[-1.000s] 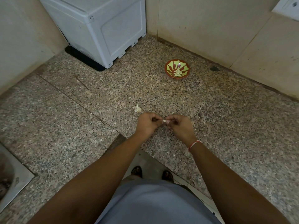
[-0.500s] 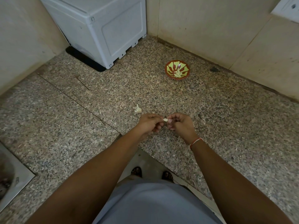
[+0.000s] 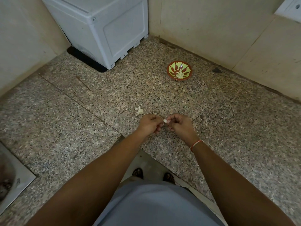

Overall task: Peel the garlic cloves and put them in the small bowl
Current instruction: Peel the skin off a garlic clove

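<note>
A small pale garlic clove sits pinched between two hands above the counter, a whitish garlic piece lies just beyond, and — well apart — the small red-and-green bowl holds pale cloves.

left hand + right hand: drifted slightly up-frame over 1 s | garlic clove: more white showing between fingertips, probably skin coming off, too small to confirm

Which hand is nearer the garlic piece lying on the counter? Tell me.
Left. The left hand sits just below the loose garlic piece; the right hand is farther off to its right.
</note>
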